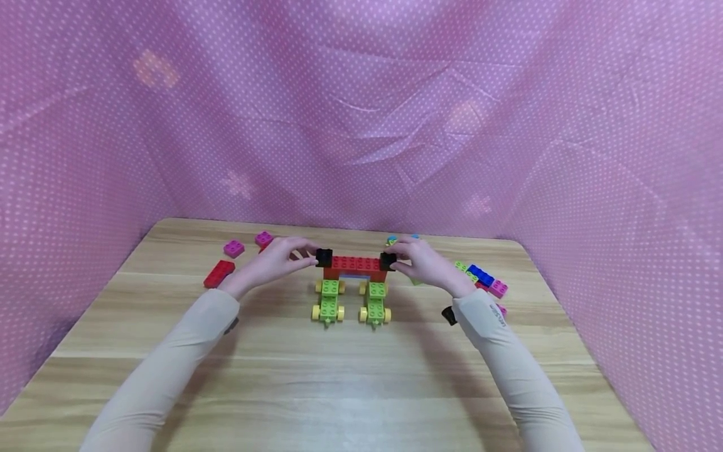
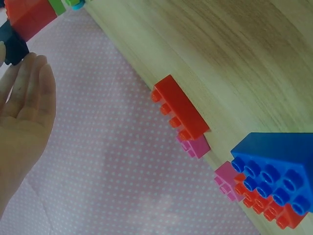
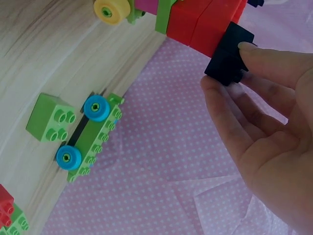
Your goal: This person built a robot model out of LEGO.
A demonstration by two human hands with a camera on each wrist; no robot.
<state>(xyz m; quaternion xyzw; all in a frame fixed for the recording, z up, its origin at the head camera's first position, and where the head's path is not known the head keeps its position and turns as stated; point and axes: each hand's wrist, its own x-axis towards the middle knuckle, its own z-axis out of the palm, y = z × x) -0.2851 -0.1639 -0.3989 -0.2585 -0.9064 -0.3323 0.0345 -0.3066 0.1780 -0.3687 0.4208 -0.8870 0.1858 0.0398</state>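
Note:
A toy-brick build stands mid-table, with red bricks (image 1: 356,263) bridging across its top and two green wheeled bases (image 1: 329,309) with yellow wheels below. At the left end of the red bricks, my left hand (image 1: 279,258) pinches a black brick (image 1: 324,257) between thumb and fingers. My right hand (image 1: 425,262) pinches another black brick (image 1: 388,261) at the right end. In the right wrist view the thumb of that hand (image 3: 274,117) presses one face of the black brick (image 3: 226,56), with fingertips beneath it. The left wrist view cuts off the left thumb.
Loose pink bricks (image 1: 234,248) and a red brick (image 1: 219,274) lie at the left. To the right are blue (image 1: 480,275), green and pink bricks, with a black piece (image 1: 449,315) near the right sleeve. A green base with blue wheels (image 3: 93,137) lies at the back.

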